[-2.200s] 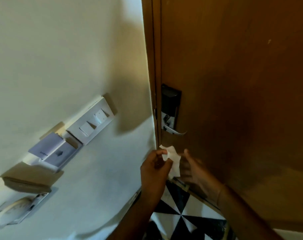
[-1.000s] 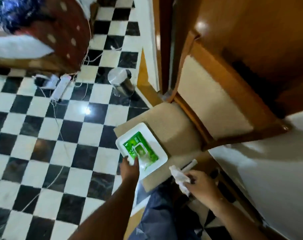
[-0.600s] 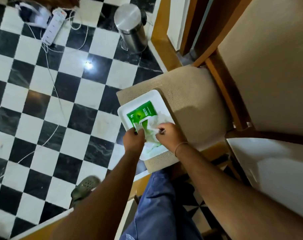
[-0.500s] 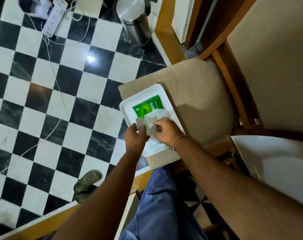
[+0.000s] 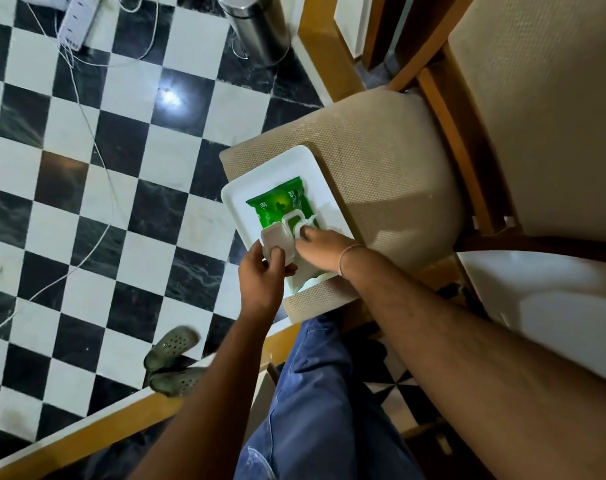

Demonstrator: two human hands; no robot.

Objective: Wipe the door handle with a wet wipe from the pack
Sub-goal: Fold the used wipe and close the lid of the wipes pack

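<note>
A green wet wipe pack [image 5: 279, 201] lies in a white tray [image 5: 239, 197] on a beige chair seat [image 5: 381, 168]. My left hand [image 5: 261, 275] pinches the pack's white plastic lid [image 5: 275, 241] and holds it flipped open. My right hand [image 5: 324, 247] rests on the pack, fingertips bent down at the rim of the opening. I cannot tell whether a wipe is under those fingers; a pale scrap [image 5: 310, 279] shows below the wrist. The door handle is out of view.
The chair's wooden frame and padded backrest [image 5: 537, 116] rise on the right. On the black-and-white tiled floor [image 5: 86, 202] lie a steel bin [image 5: 260, 26], a power strip with cables [image 5: 78, 22] and green clogs [image 5: 173, 362]. My blue-trousered leg [image 5: 322, 393] is below.
My view swung down from the door handle to the chair. My right hand brought the wipe to the pack; the bunched wipe no longer shows, and my left hand holds the lid open.
</note>
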